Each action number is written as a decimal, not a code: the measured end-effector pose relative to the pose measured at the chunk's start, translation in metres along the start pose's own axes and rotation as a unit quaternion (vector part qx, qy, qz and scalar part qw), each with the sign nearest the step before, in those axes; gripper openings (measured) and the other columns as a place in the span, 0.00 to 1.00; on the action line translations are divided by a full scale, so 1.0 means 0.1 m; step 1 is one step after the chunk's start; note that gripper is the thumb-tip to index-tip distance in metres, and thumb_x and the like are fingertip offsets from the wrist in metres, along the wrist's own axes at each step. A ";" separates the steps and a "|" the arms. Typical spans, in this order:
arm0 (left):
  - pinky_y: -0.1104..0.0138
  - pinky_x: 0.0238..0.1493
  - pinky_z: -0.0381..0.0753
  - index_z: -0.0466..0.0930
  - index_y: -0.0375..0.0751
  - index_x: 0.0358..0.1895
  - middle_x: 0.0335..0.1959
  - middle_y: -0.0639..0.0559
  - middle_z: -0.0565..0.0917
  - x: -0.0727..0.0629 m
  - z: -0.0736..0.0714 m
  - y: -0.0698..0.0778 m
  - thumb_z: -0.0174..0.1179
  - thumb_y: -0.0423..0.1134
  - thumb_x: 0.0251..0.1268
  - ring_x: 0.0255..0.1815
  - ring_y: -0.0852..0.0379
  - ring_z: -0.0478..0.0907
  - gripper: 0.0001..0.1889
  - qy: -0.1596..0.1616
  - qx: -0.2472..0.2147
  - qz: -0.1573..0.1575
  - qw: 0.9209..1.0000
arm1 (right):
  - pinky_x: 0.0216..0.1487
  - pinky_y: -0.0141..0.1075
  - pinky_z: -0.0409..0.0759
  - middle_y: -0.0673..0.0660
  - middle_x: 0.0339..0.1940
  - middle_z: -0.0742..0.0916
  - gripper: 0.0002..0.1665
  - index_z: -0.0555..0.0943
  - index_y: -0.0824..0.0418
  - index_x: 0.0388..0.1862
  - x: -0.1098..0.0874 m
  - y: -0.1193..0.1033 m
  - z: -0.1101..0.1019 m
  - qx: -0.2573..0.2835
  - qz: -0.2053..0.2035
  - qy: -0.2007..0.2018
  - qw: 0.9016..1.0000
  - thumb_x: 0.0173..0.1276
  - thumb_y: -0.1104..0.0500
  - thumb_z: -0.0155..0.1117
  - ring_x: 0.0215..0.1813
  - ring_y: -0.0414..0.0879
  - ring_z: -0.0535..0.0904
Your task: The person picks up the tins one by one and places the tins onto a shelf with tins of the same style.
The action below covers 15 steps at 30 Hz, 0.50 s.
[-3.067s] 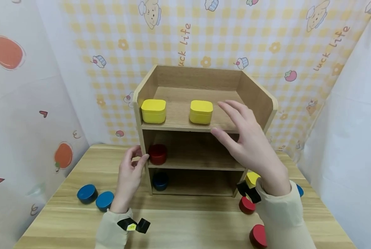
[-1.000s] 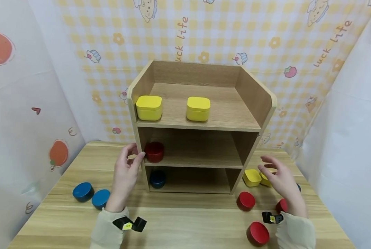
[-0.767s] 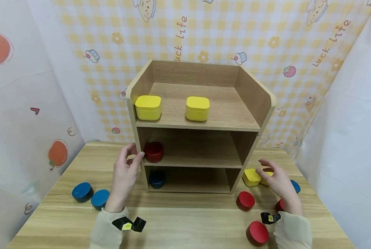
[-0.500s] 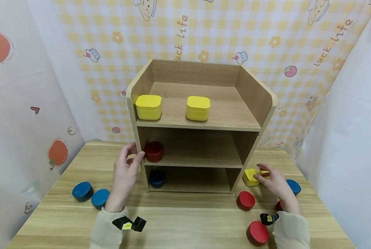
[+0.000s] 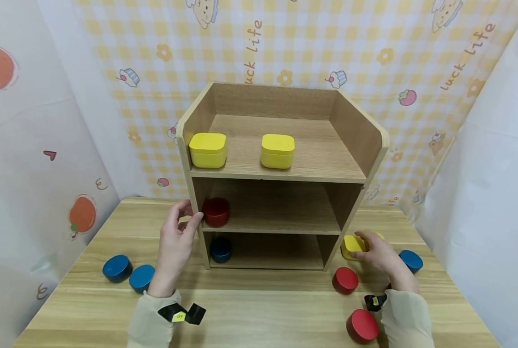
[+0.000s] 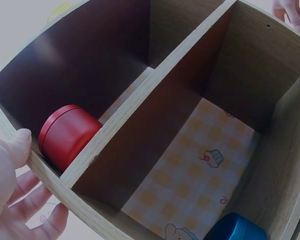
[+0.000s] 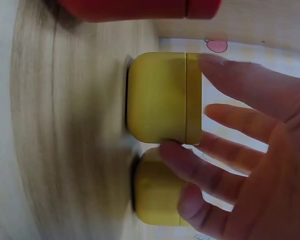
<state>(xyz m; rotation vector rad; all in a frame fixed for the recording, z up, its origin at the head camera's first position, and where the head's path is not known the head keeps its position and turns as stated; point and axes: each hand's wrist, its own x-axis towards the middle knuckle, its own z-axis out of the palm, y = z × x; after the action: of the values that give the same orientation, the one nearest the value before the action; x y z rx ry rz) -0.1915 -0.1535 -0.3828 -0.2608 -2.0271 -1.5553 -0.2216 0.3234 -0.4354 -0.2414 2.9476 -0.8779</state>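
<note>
My left hand (image 5: 176, 246) grips the left side panel of the wooden shelf unit (image 5: 276, 179), thumb on its front edge and fingers outside. On the right of the table, my right hand (image 5: 382, 256) has its thumb and a finger at opposite sides of a yellow rounded-square tin (image 7: 160, 97), near its lid. That tin stands on the table, with a second yellow tin (image 7: 157, 187) behind my fingers. Two more yellow tins, the left tin (image 5: 208, 151) and the middle tin (image 5: 277, 152), stand on the top shelf.
A red round tin (image 5: 216, 212) sits on the middle shelf and a blue round tin (image 5: 221, 249) on the bottom one. Two blue tins (image 5: 117, 268) lie left. Near my right arm are red tins (image 5: 345, 280) and a blue tin (image 5: 411, 261).
My right hand has come down from beside the middle yellow tin on the top shelf to the yellow tins on the table, closing in around one. My left hand has stayed on the shelf's side.
</note>
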 end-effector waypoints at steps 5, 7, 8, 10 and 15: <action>0.76 0.44 0.74 0.72 0.31 0.58 0.44 0.49 0.75 0.00 0.00 0.00 0.58 0.32 0.70 0.47 0.58 0.71 0.16 0.001 -0.001 0.000 1.000 | 0.56 0.60 0.72 0.76 0.58 0.76 0.42 0.65 0.74 0.68 0.03 0.06 0.06 0.007 0.009 -0.013 1.000 0.61 0.59 0.73 0.52 0.64 0.74; 0.75 0.44 0.74 0.72 0.31 0.58 0.44 0.48 0.75 0.00 0.00 0.00 0.58 0.32 0.70 0.47 0.58 0.72 0.16 0.000 -0.002 0.002 1.000 | 0.56 0.61 0.71 0.75 0.59 0.75 0.43 0.63 0.73 0.69 0.02 0.09 0.08 0.013 0.020 -0.015 1.000 0.61 0.59 0.73 0.53 0.64 0.73; 0.75 0.44 0.74 0.72 0.31 0.58 0.44 0.48 0.75 0.00 0.00 0.00 0.58 0.32 0.70 0.47 0.58 0.72 0.16 0.000 -0.002 0.002 1.000 | 0.56 0.62 0.71 0.75 0.59 0.75 0.44 0.63 0.72 0.70 0.02 0.10 0.09 0.016 0.026 -0.018 0.999 0.61 0.58 0.73 0.53 0.65 0.72; 0.75 0.44 0.74 0.72 0.31 0.58 0.45 0.48 0.75 0.00 0.00 0.00 0.58 0.32 0.70 0.48 0.58 0.71 0.16 0.000 -0.002 0.002 1.000 | 0.55 0.62 0.70 0.74 0.58 0.75 0.44 0.62 0.70 0.70 0.02 0.12 0.11 0.022 0.034 -0.022 0.999 0.61 0.58 0.74 0.53 0.65 0.72; 0.75 0.44 0.73 0.72 0.31 0.57 0.45 0.49 0.74 0.00 0.00 0.01 0.58 0.32 0.71 0.48 0.58 0.71 0.16 0.002 -0.001 0.002 1.000 | 0.50 0.57 0.73 0.69 0.53 0.78 0.41 0.64 0.67 0.67 0.03 0.14 0.12 0.043 0.050 -0.027 0.997 0.60 0.60 0.74 0.49 0.61 0.73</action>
<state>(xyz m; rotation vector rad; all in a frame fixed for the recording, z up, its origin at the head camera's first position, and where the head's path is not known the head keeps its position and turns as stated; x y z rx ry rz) -0.1910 -0.1531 -0.3819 -0.2622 -2.0198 -1.5541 -0.2253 0.3282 -0.4536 -0.1099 2.8359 -0.9646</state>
